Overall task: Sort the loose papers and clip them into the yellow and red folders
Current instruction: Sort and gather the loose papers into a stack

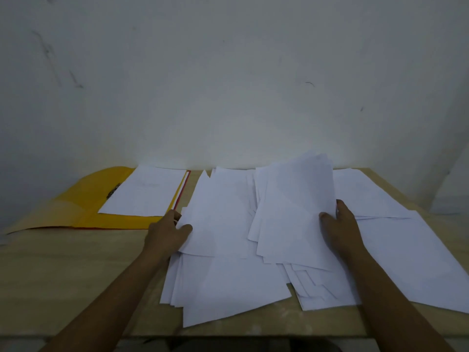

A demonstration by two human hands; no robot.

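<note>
I sit at a pale wood-grain desk (76,270) pushed against a bare, scuffed whitewashed wall (228,72), a plain paperwork corner that could belong to a small office or a room at home; which of the two cannot be told. The signs of desk work cover the surface: loose white paper sheets (228,280) spread in overlapping heaps across the middle and right, and at the left an open yellow card folder (83,204) with a dark metal clip (113,190) holding a neat white filed stack (147,191), a thin red folder edge (183,190) showing just beside it. The light is dim and bluish.
</note>
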